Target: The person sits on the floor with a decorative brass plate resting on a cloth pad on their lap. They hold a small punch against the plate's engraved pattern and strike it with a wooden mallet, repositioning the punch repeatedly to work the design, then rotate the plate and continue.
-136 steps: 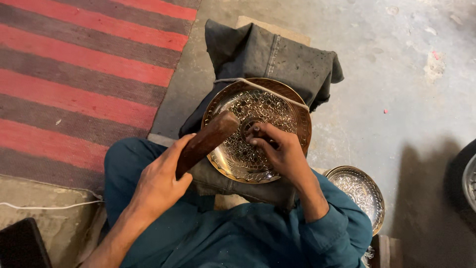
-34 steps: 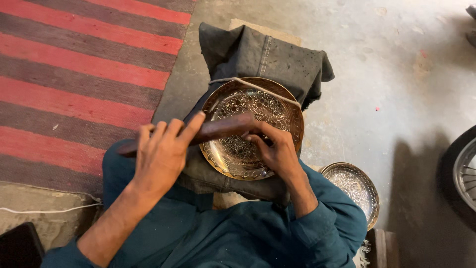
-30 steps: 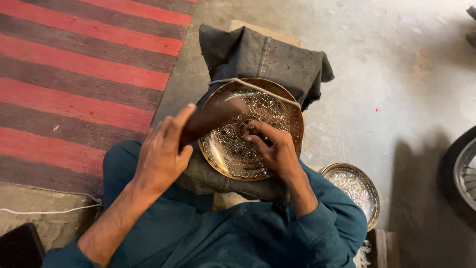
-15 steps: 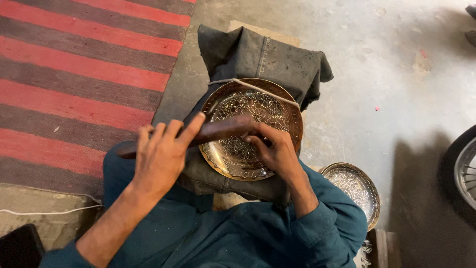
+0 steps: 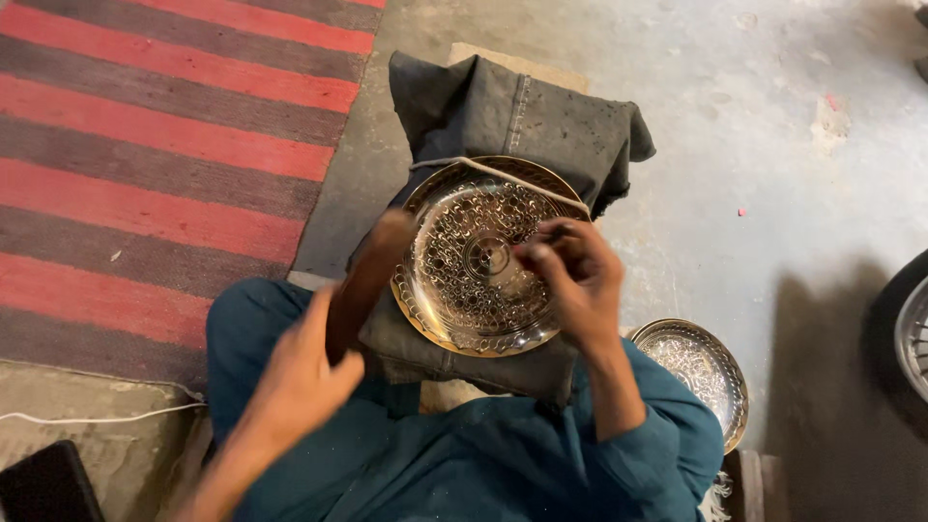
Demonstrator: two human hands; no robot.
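Covering the upper left, a red and dark striped rug lies on a grey concrete floor. Person sits low, teal clothing filling the bottom of frame. Dark grey cloth cushion sits at the rug's edge, in front of the knees. On the cushion rests 1 round brass plate, patterned all over, shiny, tilted a bit toward the camera. A thin cord crosses its far rim. Left hand is wrapped tight around the lower end of a brown wooden mallet; mallet is motion-blurred, raised, its head near the plate's left rim, cannot tell if touching. Right hand hovers over the plate's right half, fingers curled and pinched together; whatever they pinch is too small and blurred to tell. A 2nd, smaller patterned plate lies on the floor just beside the right elbow. Part of a wheel shows at the right edge. Black flat object sits bottom left, thin white cable running near it.
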